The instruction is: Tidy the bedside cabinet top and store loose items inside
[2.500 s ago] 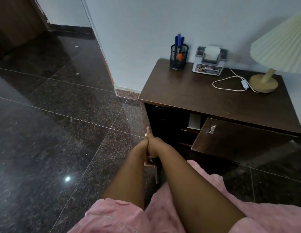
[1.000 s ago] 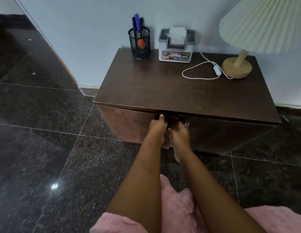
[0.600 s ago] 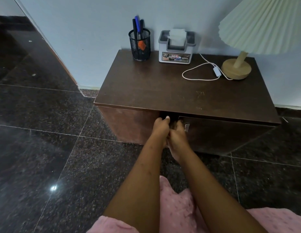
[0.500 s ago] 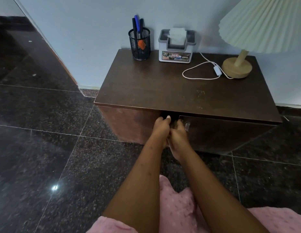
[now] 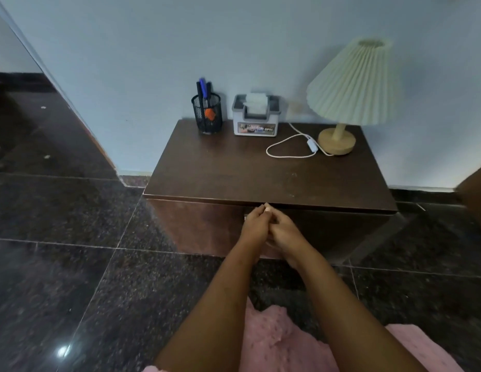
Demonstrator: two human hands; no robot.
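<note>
Fingers (image 5: 258, 213) of left hand (image 5: 254, 228) and right hand (image 5: 285, 233) curl at the seam of the doors (image 5: 201, 224), under the cabinet top's (image 5: 234, 178) front edge; I cannot tell what they grip. Shutting doors may pinch them. Pen holder (image 5: 206, 113) stands at the back edge.

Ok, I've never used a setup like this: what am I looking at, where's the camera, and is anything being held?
There is no machine here: a person works with bare hands. The single picture comes from a camera worn on their head, looking forward and down. The two forearms reaching in from the bottom are theirs.

The left hand and right hand meet at the middle of the cabinet front, which looks shut, just under the top's edge. The hands cover each other, so I cannot tell whether the fingers grip a handle.

At the back of the cabinet top, by the wall, stand a black mesh pen holder, a tissue box and a lamp. The lamp's white cord is looped beside its base.
</note>
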